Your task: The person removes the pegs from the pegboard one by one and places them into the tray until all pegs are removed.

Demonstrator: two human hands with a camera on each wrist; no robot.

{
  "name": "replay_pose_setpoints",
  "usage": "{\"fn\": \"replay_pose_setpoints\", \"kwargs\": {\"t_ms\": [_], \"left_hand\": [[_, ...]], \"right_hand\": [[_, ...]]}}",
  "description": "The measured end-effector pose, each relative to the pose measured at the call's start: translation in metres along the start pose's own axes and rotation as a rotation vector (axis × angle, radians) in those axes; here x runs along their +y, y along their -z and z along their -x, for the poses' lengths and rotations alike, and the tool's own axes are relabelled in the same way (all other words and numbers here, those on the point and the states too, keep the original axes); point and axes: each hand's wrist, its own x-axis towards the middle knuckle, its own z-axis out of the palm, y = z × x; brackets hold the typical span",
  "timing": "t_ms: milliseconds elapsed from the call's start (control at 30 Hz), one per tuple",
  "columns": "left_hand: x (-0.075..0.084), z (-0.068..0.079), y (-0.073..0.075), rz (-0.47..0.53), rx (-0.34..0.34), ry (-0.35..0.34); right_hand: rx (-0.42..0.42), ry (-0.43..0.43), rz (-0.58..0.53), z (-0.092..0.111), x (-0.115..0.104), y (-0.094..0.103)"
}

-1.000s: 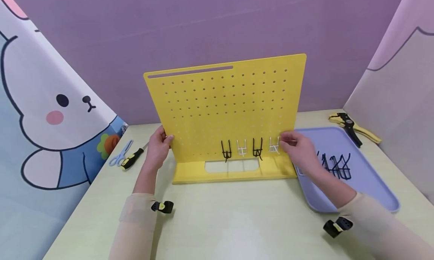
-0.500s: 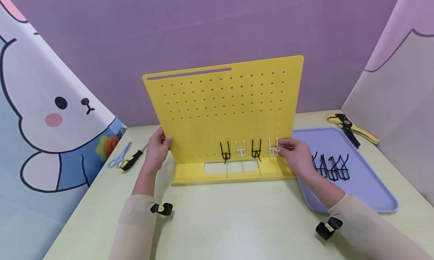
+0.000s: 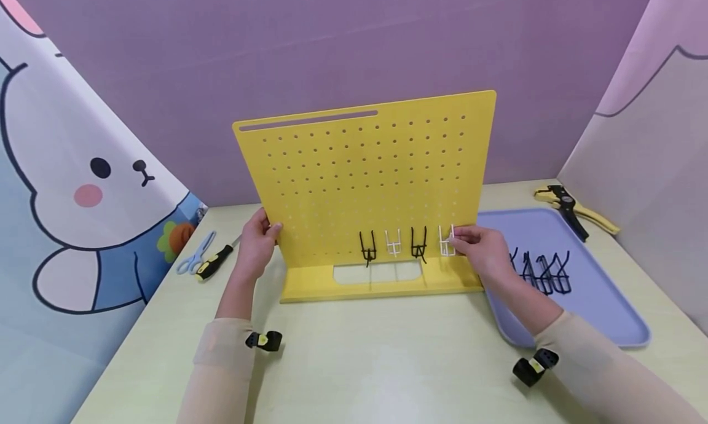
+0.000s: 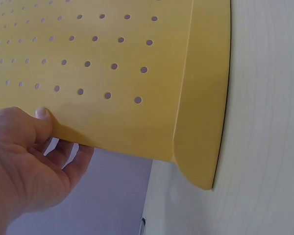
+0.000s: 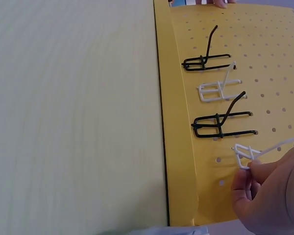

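Note:
A yellow pegboard (image 3: 354, 166) stands upright on its base and leans back a little. My left hand (image 3: 257, 243) grips its left edge, thumb on the front face and fingers behind. Low on the right side, my right hand (image 3: 487, 252) pinches a white wire hook (image 5: 249, 152) against the perforated face. To the left of that hook, a black hook (image 5: 219, 125), another white hook (image 5: 210, 91) and a second black hook (image 5: 195, 63) sit in a row on the board. My right fingertips lie at the lower end of the white hook.
A lavender tray (image 3: 603, 319) at the right bears several black wire hooks (image 3: 544, 275). Behind it lies a yellow and black wire stripper (image 3: 572, 209). Blue scissors (image 3: 193, 261) and a yellow and black screwdriver (image 3: 214, 264) lie at the left. A purple backdrop (image 3: 354, 37) hangs behind.
My right hand has shifted slightly left and down with the white hook, from near the board's right edge, then stayed almost still. The left hand has kept its grip on the pegboard.

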Motion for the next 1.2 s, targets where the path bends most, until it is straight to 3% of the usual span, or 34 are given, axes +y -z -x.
{"fn": "replay_pose_setpoints", "kwargs": {"t_ms": [500, 800, 1067, 1200], "left_hand": [[0.002, -0.003, 0.002, 0.002, 0.002, -0.004], [0.000, -0.002, 0.002, 0.019, 0.000, 0.001], [0.000, 0.000, 0.000, 0.002, 0.005, 0.035], [0.000, 0.000, 0.000, -0.002, 0.004, 0.032]], "right_hand": [[0.064, -0.016, 0.024, 0.000, -0.002, -0.004], [0.128, 0.027, 0.029, 0.001, 0.005, -0.011], [0.121, 0.015, -0.063, 0.001, 0.011, -0.013], [0.161, 0.017, -0.072, -0.001, 0.011, -0.015]]}}
